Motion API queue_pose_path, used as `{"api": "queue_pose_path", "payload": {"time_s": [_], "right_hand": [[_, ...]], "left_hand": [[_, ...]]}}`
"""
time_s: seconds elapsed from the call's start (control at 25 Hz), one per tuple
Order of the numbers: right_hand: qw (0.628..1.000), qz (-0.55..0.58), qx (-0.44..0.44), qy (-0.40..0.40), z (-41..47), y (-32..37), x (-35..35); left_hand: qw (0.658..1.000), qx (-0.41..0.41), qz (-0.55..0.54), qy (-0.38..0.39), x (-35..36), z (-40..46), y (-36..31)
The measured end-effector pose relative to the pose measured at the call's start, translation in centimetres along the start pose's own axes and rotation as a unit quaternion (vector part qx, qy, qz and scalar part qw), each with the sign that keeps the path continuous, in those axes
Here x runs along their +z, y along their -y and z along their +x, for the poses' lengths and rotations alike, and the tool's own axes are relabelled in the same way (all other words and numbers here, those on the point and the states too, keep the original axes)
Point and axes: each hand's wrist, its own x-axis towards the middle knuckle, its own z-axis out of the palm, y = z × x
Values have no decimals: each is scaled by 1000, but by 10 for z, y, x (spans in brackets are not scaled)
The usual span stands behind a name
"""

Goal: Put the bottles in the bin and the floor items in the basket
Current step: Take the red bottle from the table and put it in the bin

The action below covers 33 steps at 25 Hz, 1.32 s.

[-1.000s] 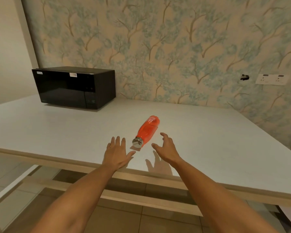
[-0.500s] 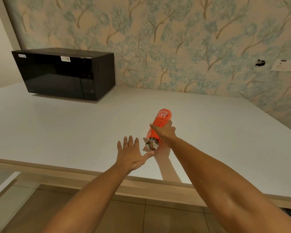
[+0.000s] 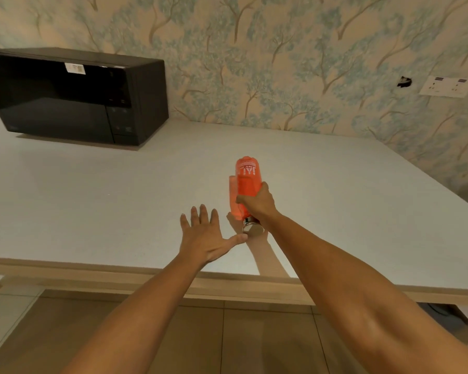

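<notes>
Gripping the one bottle (image 3: 247, 182) at its neck, my right hand (image 3: 257, 202) lifts it off the table (image 3: 92, 201). My left hand (image 3: 206, 238) lies flat, fingers spread, at its 7 o'clock. One microwave (image 3: 73, 98) sits at 10 o'clock.

Bottle (image 3: 247, 182): translucent orange-red, white lettering near its base end, shiny silver cap (image 3: 251, 228); casts a pale orange tint on the counter at its 9 o'clock side. Counter (image 3: 92, 201): pale grey-white top, light beige edge. Microwave (image 3: 73, 97) at 10 o'clock: glossy black, small white sticker on the top front edge. Wallpaper (image 3: 281, 58): cream ground, repeating blue-green trees with tan branches. Socket plate (image 3: 443, 86) at 2 o'clock: white. Floor (image 3: 241, 344): brown tiles.
</notes>
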Motion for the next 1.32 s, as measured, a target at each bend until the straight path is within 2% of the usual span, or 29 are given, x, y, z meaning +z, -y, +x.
{"api": "queue_pose_path", "payload": {"time_s": [0.12,0.32,0.44,0.64,0.8,0.96,1.08,1.32], "right_hand": [[999,50,-4,17,-17,-9,-18],[986,152,44,51,-60,-21,-60],[985,154,33,64,-84,-28,-86],[988,138,15,67,-118,-51,-128],[988,142,9,64,-150,-78,-162],[988,140,-12,71,-195,-113,-201],[988,122,-36,91,-237,-148,-237],[988,89,-64,109,-326,-226,-291]], "left_hand": [[1000,7,8,7,0,-1,1],[999,38,-11,-12,0,-5,2],[998,55,-5,-20,1,-12,0],[999,35,16,4,2,-32,-18],[999,33,1,12,5,-64,-57],[996,76,25,30,14,-110,-115],[992,114,41,20,26,-151,-155],[988,152,2,-17,64,-234,-223]]}}
